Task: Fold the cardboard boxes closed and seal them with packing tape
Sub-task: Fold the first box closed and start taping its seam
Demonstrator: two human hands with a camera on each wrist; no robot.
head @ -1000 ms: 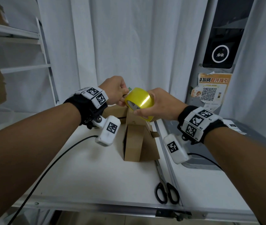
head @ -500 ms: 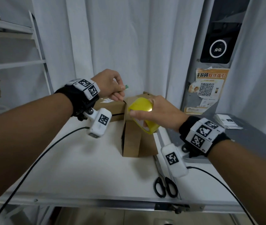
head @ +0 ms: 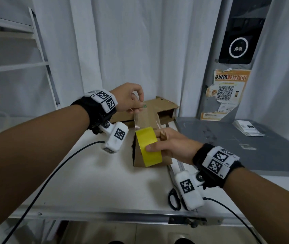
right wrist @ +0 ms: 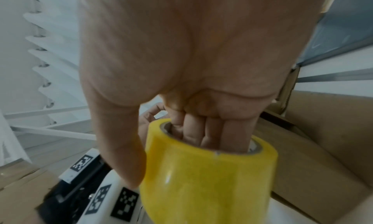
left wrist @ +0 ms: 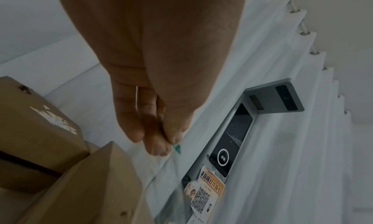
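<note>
Pinching the tape end [head: 144, 106], left hand [head: 127, 97] — right hand [head: 173, 147] grips tape roll [head: 148, 147].

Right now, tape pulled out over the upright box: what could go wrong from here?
1. The clear tape strip hangs in the air between the left hand, pinching its free end, and the yellow tape roll in the right hand; slack could let it fold and stick to itself.
2. Neither hand steadies the upright box, so pulling the tape may tip it.
3. The scissors lie near the table edge, under the right wrist; a sweep could knock them off.
</note>
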